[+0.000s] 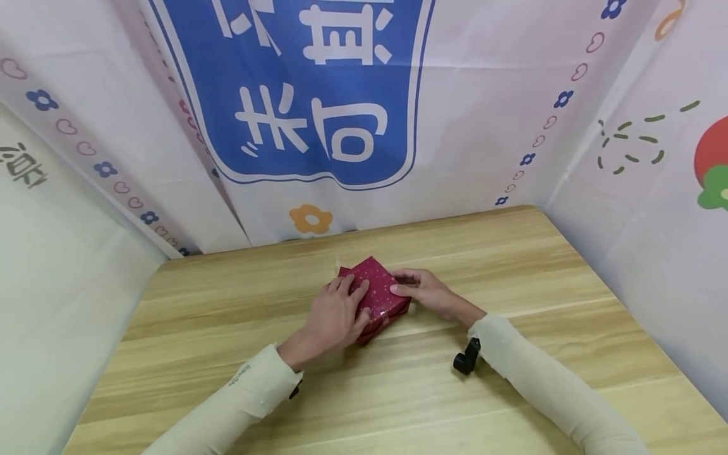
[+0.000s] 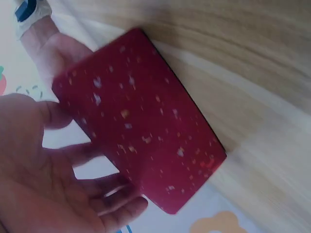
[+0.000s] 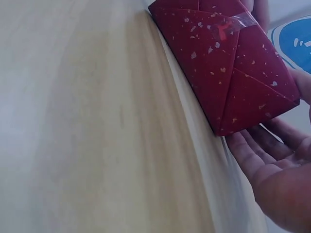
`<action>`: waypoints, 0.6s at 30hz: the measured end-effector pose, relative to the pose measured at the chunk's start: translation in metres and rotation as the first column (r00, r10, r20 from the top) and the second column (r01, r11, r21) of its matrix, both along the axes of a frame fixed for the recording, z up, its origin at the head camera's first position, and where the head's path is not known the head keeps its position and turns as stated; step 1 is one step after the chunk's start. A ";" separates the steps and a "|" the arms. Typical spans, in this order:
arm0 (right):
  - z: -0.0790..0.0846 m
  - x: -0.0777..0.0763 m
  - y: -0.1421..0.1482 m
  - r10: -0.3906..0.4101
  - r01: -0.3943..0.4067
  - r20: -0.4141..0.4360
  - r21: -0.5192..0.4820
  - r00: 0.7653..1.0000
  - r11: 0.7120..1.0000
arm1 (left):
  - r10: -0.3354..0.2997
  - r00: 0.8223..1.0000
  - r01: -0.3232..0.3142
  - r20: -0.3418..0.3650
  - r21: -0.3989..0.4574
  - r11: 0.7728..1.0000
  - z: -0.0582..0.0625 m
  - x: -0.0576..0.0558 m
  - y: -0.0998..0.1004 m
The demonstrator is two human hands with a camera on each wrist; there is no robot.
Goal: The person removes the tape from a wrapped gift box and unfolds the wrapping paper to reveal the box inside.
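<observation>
– grip?
– right hand (image 1: pixel 428 292) pinches the red gift-wrapped box (image 1: pixel 375 289) at its right corner; left hand (image 1: pixel 333 314) lies spread on its left side.
– and the box?
– on the counter (image 1: pixel 512 272), between both hands; best press lightly, sparing the clear tape (image 3: pixel 244 20).

Gift-wrapped box (image 1: pixel 378 284): red paper (image 2: pixel 141 121) metallic-flecked, flaps (image 3: pixel 252 90) folded, clear tape (image 3: pixel 244 20) applied; seemingly rested on wooden tabletop (image 1: pixel 421 404).
</observation>
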State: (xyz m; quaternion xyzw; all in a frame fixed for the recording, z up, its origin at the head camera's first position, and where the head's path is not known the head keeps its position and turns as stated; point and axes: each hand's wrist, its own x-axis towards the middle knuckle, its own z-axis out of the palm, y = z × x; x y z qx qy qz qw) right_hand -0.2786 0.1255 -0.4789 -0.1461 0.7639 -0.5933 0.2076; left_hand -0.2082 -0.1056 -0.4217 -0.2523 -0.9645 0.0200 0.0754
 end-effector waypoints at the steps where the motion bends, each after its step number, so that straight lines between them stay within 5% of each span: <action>1: 0.000 -0.001 0.000 -0.003 0.003 -0.001 0.005 1.000 1.000 | -0.030 0.999 0.029 0.024 0.017 0.999 0.001 -0.002 -0.002; 5: 0.001 -0.003 0.001 -0.007 0.007 -0.016 0.006 1.000 1.000 | -0.175 0.972 0.163 0.155 0.090 0.983 0.005 -0.011 -0.010; 10: -0.002 -0.006 0.003 -0.041 0.041 -0.007 -0.024 0.999 0.999 | -0.311 0.903 0.255 0.297 0.211 0.943 0.006 -0.020 -0.019; 18: -0.001 -0.010 0.003 -0.050 0.050 -0.005 0.018 0.999 0.999 | -0.418 0.843 0.326 0.338 0.298 0.897 0.001 -0.031 -0.028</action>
